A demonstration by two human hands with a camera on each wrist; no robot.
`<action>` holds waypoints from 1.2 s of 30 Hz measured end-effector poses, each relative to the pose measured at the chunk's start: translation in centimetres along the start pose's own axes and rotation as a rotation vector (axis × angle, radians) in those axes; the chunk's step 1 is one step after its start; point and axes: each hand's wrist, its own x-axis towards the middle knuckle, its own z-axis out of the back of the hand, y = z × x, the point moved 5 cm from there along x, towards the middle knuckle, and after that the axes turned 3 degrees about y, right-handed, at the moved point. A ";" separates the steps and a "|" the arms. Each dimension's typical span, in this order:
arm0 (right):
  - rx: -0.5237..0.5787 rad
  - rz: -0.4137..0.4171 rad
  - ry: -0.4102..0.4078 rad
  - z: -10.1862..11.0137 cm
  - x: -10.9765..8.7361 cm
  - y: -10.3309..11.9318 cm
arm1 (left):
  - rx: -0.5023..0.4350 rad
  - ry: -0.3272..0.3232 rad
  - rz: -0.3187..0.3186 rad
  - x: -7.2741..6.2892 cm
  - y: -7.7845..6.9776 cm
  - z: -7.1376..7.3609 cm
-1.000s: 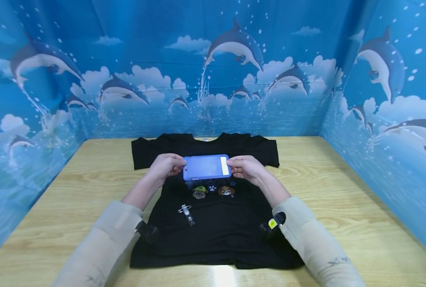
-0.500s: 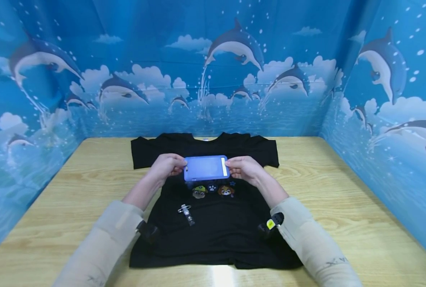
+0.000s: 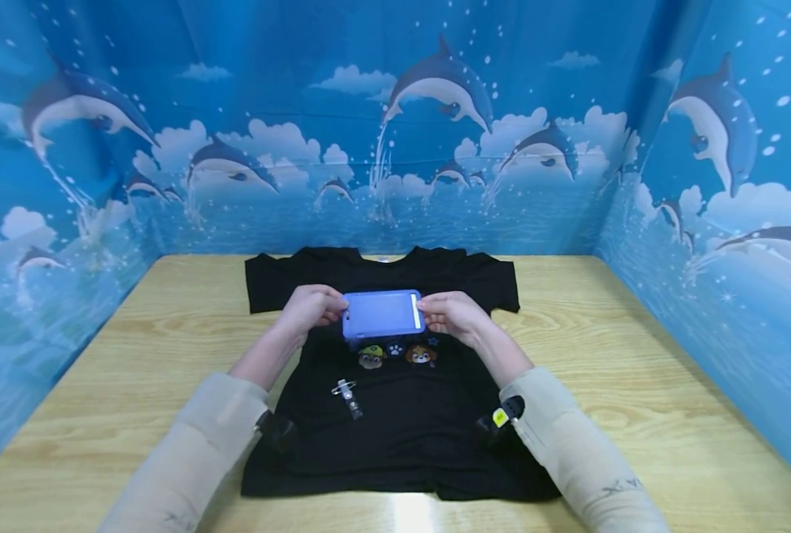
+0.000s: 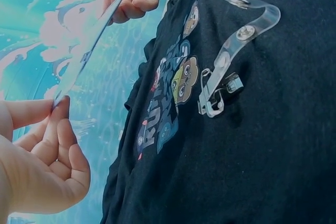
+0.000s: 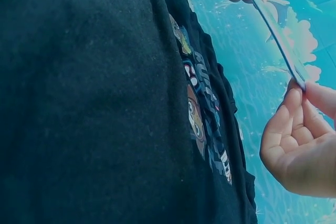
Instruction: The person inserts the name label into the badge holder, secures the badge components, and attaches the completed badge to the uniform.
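Both ends of a blue holder [image 3: 378, 314] are pinched, one by the left hand [image 3: 313, 307], one by the right hand [image 3: 455, 314], above a black shirt [image 3: 395, 422]. It hides part of the shirt's print [image 3: 395, 350]; wrist views show it nearly edge-on, cropping their own hands. A clip [image 3: 348, 400] lies on the shirt, nearer the wearer.

shirt [image 3: 402, 433] on worktop [image 3: 635, 392], curtain [image 3: 269, 59] behind & both sides. card holder [image 3: 382, 314] btwn l-hand grip [image 3: 312, 307] & r-hand grip [image 3: 458, 314], above shirt. clip strap [image 3: 348, 400] on shirt, nearer, l of ctr.
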 end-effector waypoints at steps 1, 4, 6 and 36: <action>-0.002 0.002 0.002 0.0 0.0 0.0 | 0.002 -0.002 0.002 0.0 0.0 0.0; -0.005 0.010 0.003 0.2 -0.1 0.0 | 0.003 0.013 -0.003 -0.1 0.0 -0.2; 0.000 0.012 -0.003 0.3 -0.3 0.0 | 0.000 0.038 -0.008 -0.1 0.0 -0.3; 0.049 0.037 -0.013 0.9 -0.7 0.2 | -0.095 0.110 -0.019 -0.7 -0.1 -0.7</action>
